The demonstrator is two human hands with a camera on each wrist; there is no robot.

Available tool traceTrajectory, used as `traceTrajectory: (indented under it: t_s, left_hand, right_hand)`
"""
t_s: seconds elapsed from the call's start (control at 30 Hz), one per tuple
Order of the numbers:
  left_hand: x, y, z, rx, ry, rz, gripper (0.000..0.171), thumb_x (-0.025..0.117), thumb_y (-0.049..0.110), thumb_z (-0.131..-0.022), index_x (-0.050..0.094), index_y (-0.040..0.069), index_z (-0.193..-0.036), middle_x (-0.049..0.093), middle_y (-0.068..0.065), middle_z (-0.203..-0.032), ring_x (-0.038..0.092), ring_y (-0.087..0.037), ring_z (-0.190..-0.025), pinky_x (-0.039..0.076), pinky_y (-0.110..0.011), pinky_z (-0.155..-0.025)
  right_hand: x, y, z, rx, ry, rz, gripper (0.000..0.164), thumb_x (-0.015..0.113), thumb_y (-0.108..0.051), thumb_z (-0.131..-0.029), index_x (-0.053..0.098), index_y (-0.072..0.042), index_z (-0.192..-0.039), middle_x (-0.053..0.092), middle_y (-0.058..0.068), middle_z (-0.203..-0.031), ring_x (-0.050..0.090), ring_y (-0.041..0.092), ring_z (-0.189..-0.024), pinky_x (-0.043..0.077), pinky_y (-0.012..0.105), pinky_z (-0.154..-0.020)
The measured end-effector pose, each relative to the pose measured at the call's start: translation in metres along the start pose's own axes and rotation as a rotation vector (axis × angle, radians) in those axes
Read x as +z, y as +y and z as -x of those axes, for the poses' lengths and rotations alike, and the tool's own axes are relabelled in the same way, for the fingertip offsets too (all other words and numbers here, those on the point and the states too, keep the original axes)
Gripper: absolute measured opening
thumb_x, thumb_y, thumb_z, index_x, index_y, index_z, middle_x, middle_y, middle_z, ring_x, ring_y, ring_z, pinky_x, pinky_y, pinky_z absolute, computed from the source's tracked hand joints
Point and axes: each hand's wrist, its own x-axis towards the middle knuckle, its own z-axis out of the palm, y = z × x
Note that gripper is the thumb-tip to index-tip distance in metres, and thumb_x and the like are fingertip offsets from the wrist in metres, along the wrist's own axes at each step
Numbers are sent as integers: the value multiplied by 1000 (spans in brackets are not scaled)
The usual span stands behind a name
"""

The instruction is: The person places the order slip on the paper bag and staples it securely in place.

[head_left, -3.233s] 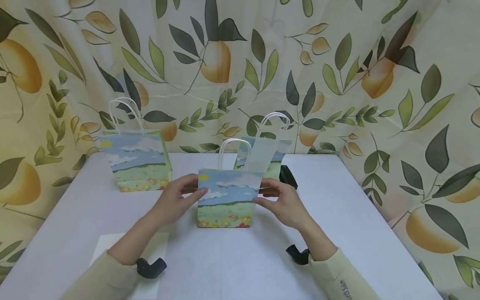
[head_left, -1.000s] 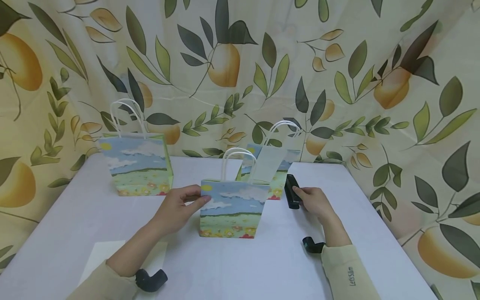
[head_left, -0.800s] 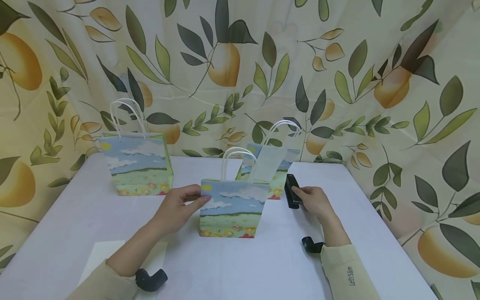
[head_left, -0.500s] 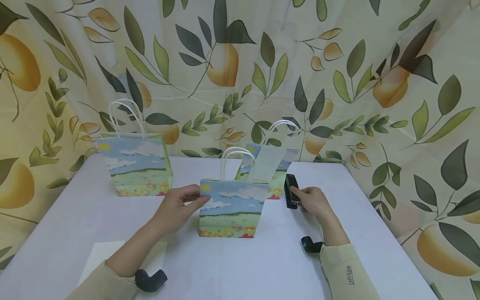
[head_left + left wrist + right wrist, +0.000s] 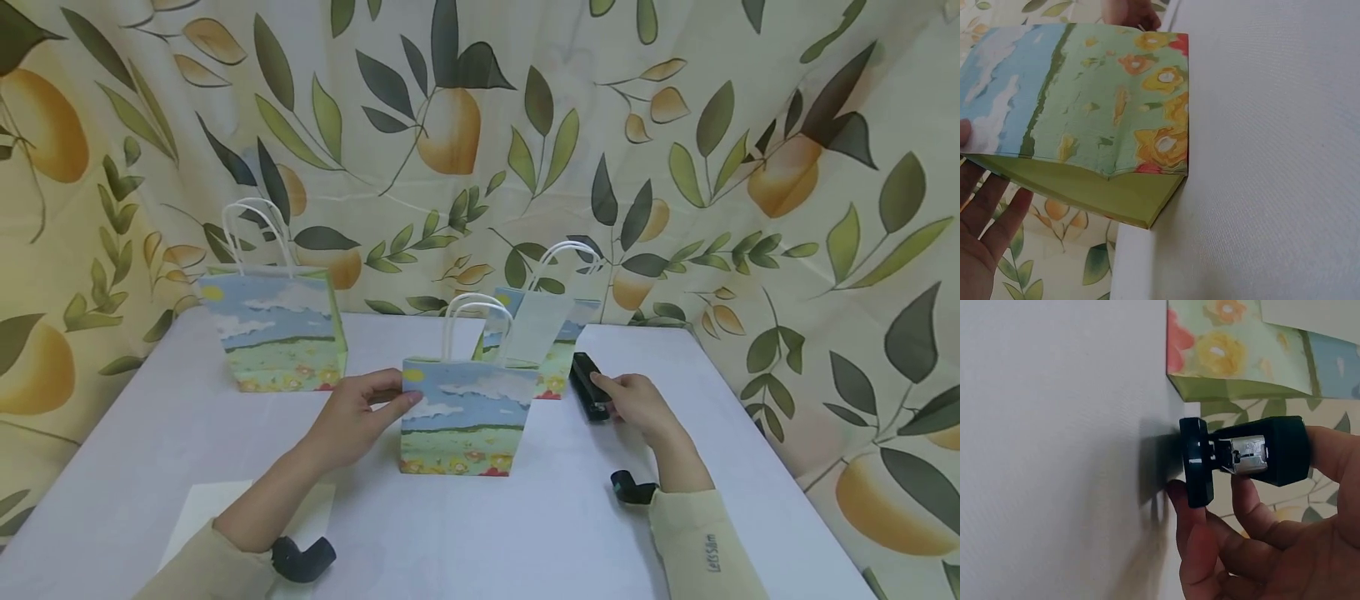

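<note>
A small paper gift bag (image 5: 467, 425) printed with sky and flowers stands upright mid-table, white handles up. My left hand (image 5: 360, 417) pinches its upper left edge, thumb on the front and fingers behind; the left wrist view shows the bag's green side (image 5: 1085, 184) and the fingers (image 5: 997, 212). To the right, my right hand (image 5: 637, 408) grips a black stapler (image 5: 588, 387) between thumb and fingers. From the right wrist, the stapler (image 5: 1254, 453) shows its metal front end, with fingers (image 5: 1200, 550) below it.
Behind the held bag stands a matching bag (image 5: 555, 367) with a white sheet (image 5: 542, 327) at its front. Another such bag (image 5: 277, 333) stands at back left. White paper (image 5: 206, 512) lies under the left forearm. A patterned curtain (image 5: 480, 208) hangs behind the table (image 5: 562, 533).
My right hand has left the bag's right edge and taken hold of the stapler. In the last half second the stapler has turned slightly and its near end shifted right. My left hand stays put.
</note>
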Motion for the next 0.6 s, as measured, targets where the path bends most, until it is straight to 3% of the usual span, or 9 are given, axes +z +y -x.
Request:
traceTrajectory:
  t_s: [0.13,0.37,0.5,0.6]
  left_hand:
    - [0,2,-1,-2,-13,0,8,69,29,-101,70,21,-104,75,4,-102,73,-25,-114,57,-52,-98]
    - [-1,5,-2,-29,-42,15,16,70,34,-100,70,25,-115,75,3,-111,71,-27,-120,56,-54,-101]
    - [-3,8,-1,-41,-60,31,29,70,35,-100,67,32,-128,73,7,-119,68,-23,-123,54,-52,-105]
    - [-3,7,0,-30,-62,36,34,71,34,-100,64,30,-132,72,6,-122,65,-25,-128,51,-56,-108]
  right_hand:
    - [-6,4,1,3,-19,-31,75,49,-51,-107,45,15,-142,56,22,-124,57,29,-104,58,36,-87]
    - [-8,9,-2,15,-28,-69,75,46,-52,-107,45,14,-142,53,14,-113,52,24,-101,56,29,-81]
    - [-7,10,-4,38,-27,-115,78,44,-54,-107,40,14,-145,49,17,-121,51,23,-102,57,27,-79]
    - [-7,7,-4,43,-39,-165,81,42,-54,-107,34,14,-149,45,21,-130,53,21,-101,59,27,-79]
